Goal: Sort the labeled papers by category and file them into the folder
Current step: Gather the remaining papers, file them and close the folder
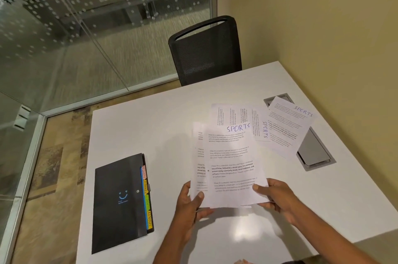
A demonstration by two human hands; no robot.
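Papers point(230, 167) topped by a SPORTS sheet, at least two, are held above the table point(150, 124), left hand point(189, 203) and right hand point(277, 197) each pinching the lower edge. I judge sorting is underway. At least two SPORTS sheets point(288, 126) lie beyond. One folder point(118, 199) lies closed at left, and needs opening next.

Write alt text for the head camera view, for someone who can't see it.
The left hand and right hand hold papers over a white table. Sheets marked SPORTS lie beyond, and a closed black folder with coloured tabs lies at left.
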